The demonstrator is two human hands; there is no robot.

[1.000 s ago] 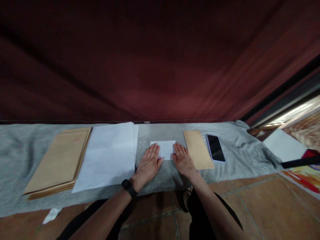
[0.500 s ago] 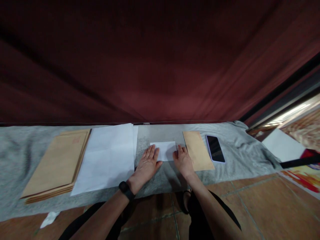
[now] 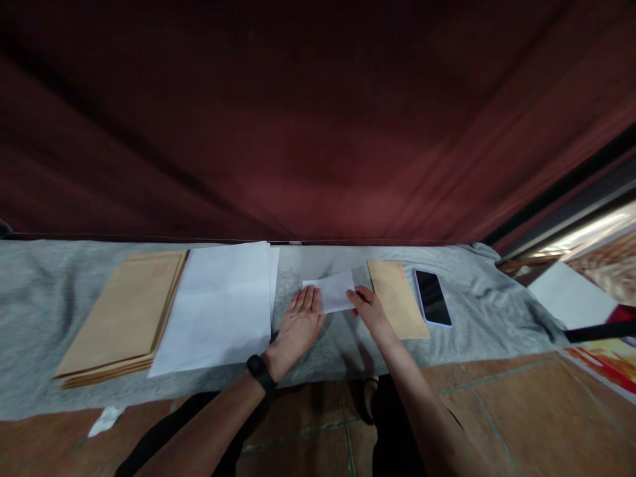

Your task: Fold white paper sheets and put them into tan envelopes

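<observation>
A folded white sheet of paper (image 3: 336, 291) lies in front of me on the grey cloth, its right end slightly raised. My left hand (image 3: 301, 319) rests flat over its left end, fingers stretched out and side by side. At the right edge, my right hand (image 3: 368, 309) pinches the paper between thumb and fingers. Just right of that hand is a single brown envelope (image 3: 399, 301). To the left of my left hand sits a stack of large white paper sheets (image 3: 214, 306).
A stack of brown envelopes (image 3: 124, 311) lies at the far left. Beyond the single envelope is a phone (image 3: 432, 298), screen up. The grey cloth (image 3: 489, 305) covers the narrow surface, with a dark red curtain (image 3: 318, 146) behind it. A crumpled tissue (image 3: 106, 421) is on the tiled floor.
My right hand has closed on the folded paper's right edge and lifted it a little, tilting the sheet. My left hand stays flat on the left end.
</observation>
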